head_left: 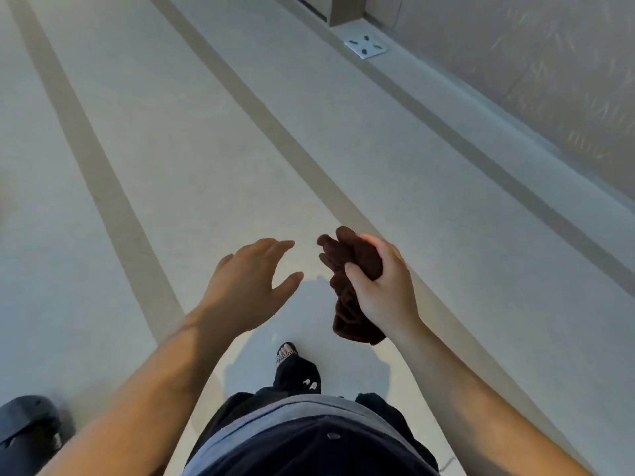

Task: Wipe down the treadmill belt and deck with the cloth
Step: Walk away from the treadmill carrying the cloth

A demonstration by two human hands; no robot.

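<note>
- Our right hand's fingers [374,243] and thumb curl tight round the cloth [347,249], clenching it in a bunch against the palm.
- The cloth is dark brown, soft and nappy like terry, crumpled into thick folds with no flat face showing.
- Its long axis runs away from us and back. One lumpy end pokes out past the fingertips, pointing ahead. The other end hangs out below the heel of the right hand [381,290], toward our body.
- The cloth is up in the air in that grip, above the floor and touching nothing else.
- Our left hand's fingers [275,245] are released, spread and only slightly bent, grasping nothing.
- The left hand [247,286] floats palm down just beside the cloth, with a small gap between its fingertips and the cloth's far end.
- Both forearms are bare and reach forward from the bottom edge.
- Below them we see a sandalled foot [287,352] and dark trousers [299,376].
- The floor [206,149] is smooth, matte and pale grey, crossed by long straight tan stripes [275,132] running diagonally.
- Along the floor's right edge stands a beige wall [549,80] with a faint flecked pattern.
- A small white square plate [365,47] with dark slots lies at the wall's foot, near the floor's far edge.
- A dark rounded object [27,427] sits at the near left corner; we cannot tell what it is.
</note>
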